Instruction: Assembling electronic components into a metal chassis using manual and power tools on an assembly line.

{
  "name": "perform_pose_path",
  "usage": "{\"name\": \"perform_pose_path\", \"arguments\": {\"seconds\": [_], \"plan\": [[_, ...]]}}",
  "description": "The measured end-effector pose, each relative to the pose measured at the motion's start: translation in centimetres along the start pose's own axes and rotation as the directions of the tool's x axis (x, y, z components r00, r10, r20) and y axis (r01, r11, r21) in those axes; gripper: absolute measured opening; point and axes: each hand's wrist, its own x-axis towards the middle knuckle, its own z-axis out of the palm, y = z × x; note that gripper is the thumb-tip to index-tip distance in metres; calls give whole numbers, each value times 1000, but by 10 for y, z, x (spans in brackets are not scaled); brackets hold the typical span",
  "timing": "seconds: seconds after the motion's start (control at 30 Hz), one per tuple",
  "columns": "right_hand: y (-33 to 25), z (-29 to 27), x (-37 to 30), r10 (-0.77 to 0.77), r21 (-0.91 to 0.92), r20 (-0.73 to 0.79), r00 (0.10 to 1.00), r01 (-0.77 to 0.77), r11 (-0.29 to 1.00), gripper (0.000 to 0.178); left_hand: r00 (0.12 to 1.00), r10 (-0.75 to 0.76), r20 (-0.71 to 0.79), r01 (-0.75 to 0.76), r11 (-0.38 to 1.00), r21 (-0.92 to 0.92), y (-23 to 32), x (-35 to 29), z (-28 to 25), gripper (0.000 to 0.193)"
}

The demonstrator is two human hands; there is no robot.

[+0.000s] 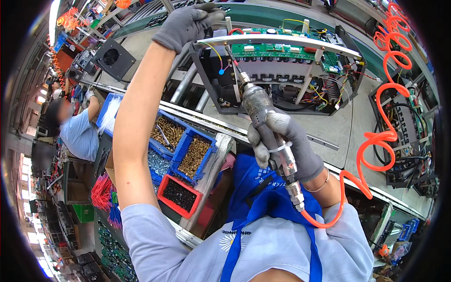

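Observation:
My right hand (pixel 293 141), in a grey glove, is wrapped around a pneumatic screwdriver (pixel 257 104). Its thin bit points up and left, reaching the pale front bar (pixel 282 41) of a black metal chassis (pixel 217 89). Inside this frame sit a green circuit board (pixel 263 49), a row of black components and coloured wires. My left hand (pixel 190 26), also gloved, is by the chassis's upper left corner, its fingers loosely stretched to the right. Whether those fingers touch the frame is hard to see. An orange coiled air hose (pixel 364 162) runs from the tool's end.
Blue bins of brass screws (pixel 195 157) and silver fasteners (pixel 159 164) stand below my left forearm, beside a red bin (pixel 163 193) of black screws. A second chassis (pixel 406 127) is at the right. Conveyor rollers (pixel 184 84) lie left of the chassis. Another person (pixel 80 134) works at far left.

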Motion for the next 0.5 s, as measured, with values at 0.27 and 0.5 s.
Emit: {"name": "perform_pose_path", "arguments": {"seconds": [0.27, 0.5], "plan": [[5, -1, 13, -43, 48, -31, 999, 45, 998, 32, 973, -17, 231, -224, 183, 957, -15, -10, 29, 26], [28, -10, 24, -78, 352, 102, 992, 37, 935, 48, 930, -122, 347, -306, 264, 915, -16, 7, 4, 28]]}}
